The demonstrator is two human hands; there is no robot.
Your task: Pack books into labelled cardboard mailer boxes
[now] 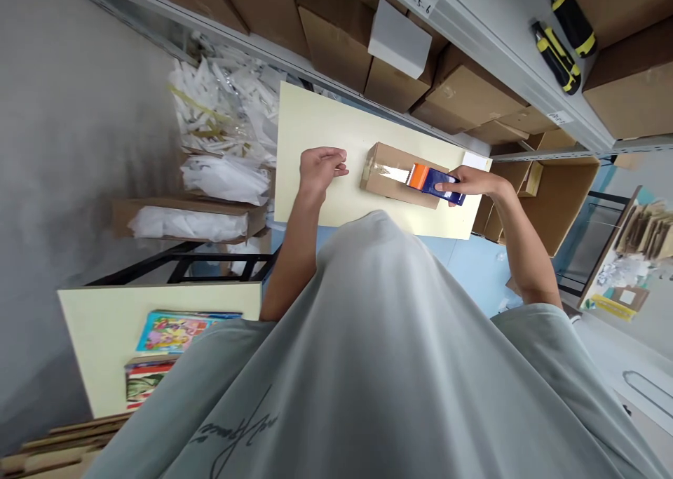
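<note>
A long brown cardboard box (397,158) lies on the pale yellow tabletop (336,216), with shiny clear tape along part of its top and over its left end. My right hand (458,182) is closed around the handle of a dark blue tape dispenser (439,184). The dispenser's orange head (418,176) rests at the top of the box, where the strip of tape meets it. My left hand (322,169) hovers just left of the box, apart from it. Its fingers are loosely bent with gaps between the tips, and nothing shows in them.
Cardboard boxes (336,51) fill the shelf behind the table. Two yellow-black utility knives (556,57) lie on the upper shelf (505,16). White packing scraps (226,107) are heaped to the left. Colourful books (173,332) lie on a lower-left table. A large open carton (565,205) stands right.
</note>
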